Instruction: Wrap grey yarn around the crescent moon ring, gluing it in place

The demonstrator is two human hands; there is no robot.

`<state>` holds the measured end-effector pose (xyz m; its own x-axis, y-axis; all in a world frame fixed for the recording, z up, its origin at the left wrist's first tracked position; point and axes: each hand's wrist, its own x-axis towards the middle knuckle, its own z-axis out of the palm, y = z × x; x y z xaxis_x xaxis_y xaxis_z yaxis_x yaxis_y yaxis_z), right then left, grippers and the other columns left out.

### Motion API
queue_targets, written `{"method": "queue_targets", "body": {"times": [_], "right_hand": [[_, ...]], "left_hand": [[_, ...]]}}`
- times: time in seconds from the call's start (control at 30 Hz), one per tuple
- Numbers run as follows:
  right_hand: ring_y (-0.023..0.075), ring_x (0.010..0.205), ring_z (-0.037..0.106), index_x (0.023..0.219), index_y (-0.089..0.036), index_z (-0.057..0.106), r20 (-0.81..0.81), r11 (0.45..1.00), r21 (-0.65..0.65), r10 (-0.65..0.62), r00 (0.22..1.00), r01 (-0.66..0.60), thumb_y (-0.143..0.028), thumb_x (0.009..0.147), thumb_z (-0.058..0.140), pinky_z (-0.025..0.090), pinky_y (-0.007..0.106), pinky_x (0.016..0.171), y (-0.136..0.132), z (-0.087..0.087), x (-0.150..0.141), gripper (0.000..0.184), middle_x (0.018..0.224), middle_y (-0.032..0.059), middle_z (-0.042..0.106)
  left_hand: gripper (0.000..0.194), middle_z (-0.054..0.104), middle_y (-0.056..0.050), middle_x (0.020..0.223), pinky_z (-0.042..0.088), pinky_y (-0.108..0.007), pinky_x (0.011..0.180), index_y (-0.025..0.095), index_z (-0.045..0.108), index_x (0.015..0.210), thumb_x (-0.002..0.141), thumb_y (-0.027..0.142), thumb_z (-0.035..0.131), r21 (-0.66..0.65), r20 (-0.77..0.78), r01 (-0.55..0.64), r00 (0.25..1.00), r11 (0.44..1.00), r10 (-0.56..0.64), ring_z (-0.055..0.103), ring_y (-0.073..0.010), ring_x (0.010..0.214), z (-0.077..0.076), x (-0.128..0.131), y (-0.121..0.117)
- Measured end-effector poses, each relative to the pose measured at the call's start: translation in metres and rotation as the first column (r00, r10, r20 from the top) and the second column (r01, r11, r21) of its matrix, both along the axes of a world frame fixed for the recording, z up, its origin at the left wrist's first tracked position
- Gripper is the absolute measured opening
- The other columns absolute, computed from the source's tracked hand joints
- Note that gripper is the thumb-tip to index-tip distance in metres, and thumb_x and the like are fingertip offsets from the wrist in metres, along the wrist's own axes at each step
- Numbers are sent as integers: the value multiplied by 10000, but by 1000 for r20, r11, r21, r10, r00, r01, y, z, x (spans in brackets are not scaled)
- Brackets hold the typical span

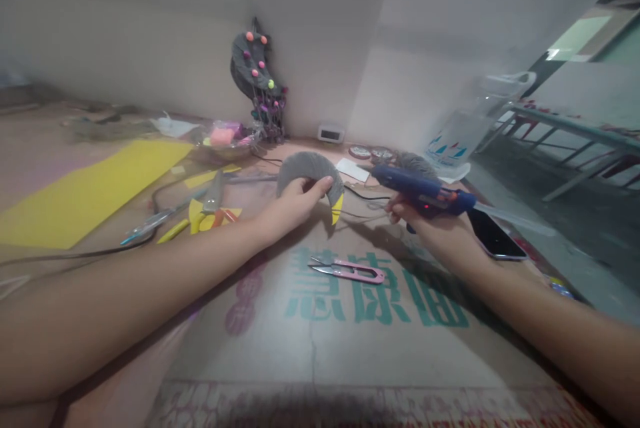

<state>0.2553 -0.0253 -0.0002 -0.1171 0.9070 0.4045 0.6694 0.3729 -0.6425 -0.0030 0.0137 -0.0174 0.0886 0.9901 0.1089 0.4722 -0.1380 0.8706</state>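
My left hand [295, 201] is closed on a crescent-shaped piece [306, 169] wrapped in grey yarn, its yellow tip [338, 209] bare at the lower right. My right hand [431, 227] grips a blue hot glue gun [423, 191] with its nozzle pointing left toward the crescent, a short gap between them. A glue stick pokes out of the gun's back to the right. Both hands hover over a flattened cardboard sheet [350, 335] with green printing.
Pink thread snips [350, 271] lie on the cardboard below the hands. A phone [493, 235] lies right of the gun. A yellow foam sheet [85, 195], yellow scraps, scissors [213, 196] and cables are at left. A finished grey crescent with pompoms [257, 75] leans in the wall corner.
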Motion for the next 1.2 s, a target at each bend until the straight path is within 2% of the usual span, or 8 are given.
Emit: {"method": "queue_targets", "body": {"times": [0.07, 0.17, 0.33, 0.47, 0.6, 0.8, 1.03, 1.2], "right_hand": [[250, 814, 712, 834, -254, 701, 31, 1000, -24, 1, 1000, 0, -499, 896, 650, 585, 419, 788, -4, -8, 1, 258, 844, 33, 753], [266, 893, 736, 895, -270, 735, 29, 996, -29, 84, 996, -83, -466, 898, 651, 602, 442, 837, -5, -12, 0, 213, 940, 26, 783], [265, 860, 751, 878, -276, 760, 73, 975, -2, 223, 972, -224, -485, 897, 658, 629, 401, 758, -6, -10, -5, 233, 917, 24, 795], [244, 739, 732, 816, -262, 717, 151, 981, 7, 190, 970, -193, -474, 928, 606, 610, 376, 659, -7, -13, -6, 264, 828, 25, 772], [232, 666, 712, 800, -251, 703, 106, 978, -60, 207, 973, -201, -464, 896, 651, 589, 347, 587, -7, -10, -7, 240, 767, 25, 759], [238, 699, 723, 854, -246, 701, 133, 960, -163, 249, 959, -226, -479, 883, 693, 595, 354, 596, -7, -5, -7, 235, 814, 37, 771], [248, 672, 689, 801, -257, 687, 31, 979, -74, 192, 981, -189, -535, 872, 678, 573, 387, 600, -7, -21, -9, 287, 757, 52, 730], [267, 760, 699, 816, -262, 684, 0, 963, -199, 184, 983, -180, -571, 824, 701, 589, 414, 698, -7, -17, -11, 309, 831, 65, 734]], "left_hand": [[624, 744, -79, 932, 470, -309, 749, 177, 696, 926, 860, 759, 482, 14, -6, 3, 1000, 1000, -3, 665, -249, 869, -2, -1, 2], [648, 732, -61, 868, 460, -302, 711, 172, 693, 930, 857, 775, 466, 23, -3, 19, 1000, 1000, -19, 644, -221, 778, -4, -2, 4], [592, 708, -47, 807, 451, -291, 705, 170, 672, 836, 879, 730, 483, 49, 28, 39, 999, 998, -40, 614, -187, 715, -2, -2, 3], [551, 706, -55, 829, 460, -289, 734, 168, 669, 836, 892, 688, 497, 71, 71, 43, 996, 997, -48, 620, -195, 759, 2, -1, -1], [517, 712, -67, 868, 471, -292, 761, 155, 680, 882, 901, 643, 509, 59, 78, 33, 996, 998, -38, 628, -206, 800, 5, 2, -4], [515, 723, -70, 909, 478, -295, 805, 158, 686, 904, 908, 639, 503, 63, 77, 44, 996, 997, -49, 642, -214, 840, 4, 2, -4], [508, 719, -54, 875, 472, -279, 774, 165, 681, 874, 909, 642, 509, 53, 76, 48, 996, 997, -52, 629, -203, 809, 4, 2, -5], [527, 707, -39, 824, 458, -274, 726, 171, 671, 820, 900, 665, 506, 48, 60, 48, 997, 998, -51, 607, -188, 750, 4, 2, -4]]}}
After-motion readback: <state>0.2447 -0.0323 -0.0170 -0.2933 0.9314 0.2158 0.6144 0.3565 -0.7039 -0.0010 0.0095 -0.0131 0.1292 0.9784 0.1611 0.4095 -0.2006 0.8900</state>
